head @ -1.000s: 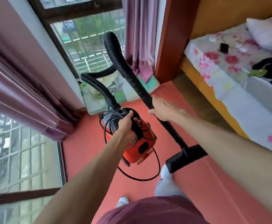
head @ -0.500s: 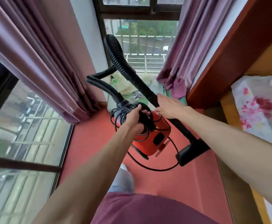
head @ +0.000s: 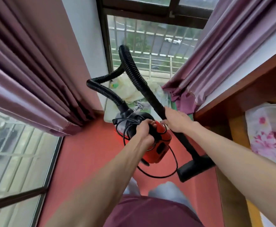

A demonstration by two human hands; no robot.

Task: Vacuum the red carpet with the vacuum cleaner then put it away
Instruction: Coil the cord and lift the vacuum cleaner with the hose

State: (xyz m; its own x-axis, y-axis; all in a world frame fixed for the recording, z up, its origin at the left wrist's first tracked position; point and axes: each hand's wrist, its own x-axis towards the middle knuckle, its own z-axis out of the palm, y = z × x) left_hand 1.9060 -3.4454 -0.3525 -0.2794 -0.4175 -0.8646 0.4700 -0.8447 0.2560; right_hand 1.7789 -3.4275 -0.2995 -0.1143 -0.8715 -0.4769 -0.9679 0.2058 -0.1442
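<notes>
A small red vacuum cleaner (head: 158, 148) hangs above the red carpet (head: 88, 154). My left hand (head: 144, 131) grips its black top handle along with loops of its black power cord (head: 158, 175). My right hand (head: 175, 121) holds the black rigid tube (head: 156, 100), which runs down to the black floor nozzle (head: 194, 169) lifted near the carpet's right side. The ribbed black hose (head: 129, 63) arches up in front of the window and bends back down to the cleaner's body.
Purple curtains (head: 35, 71) hang left and right of a barred window (head: 150, 46). A pale mat with cloths (head: 134, 94) lies under the window. A wooden bed frame (head: 229, 112) and floral bedding (head: 269, 133) stand at the right. My feet (head: 165, 189) stand on the carpet.
My view has swung left from the bed to the window corner. Both hands keep their hold, and the cleaner has been carried closer to the window.
</notes>
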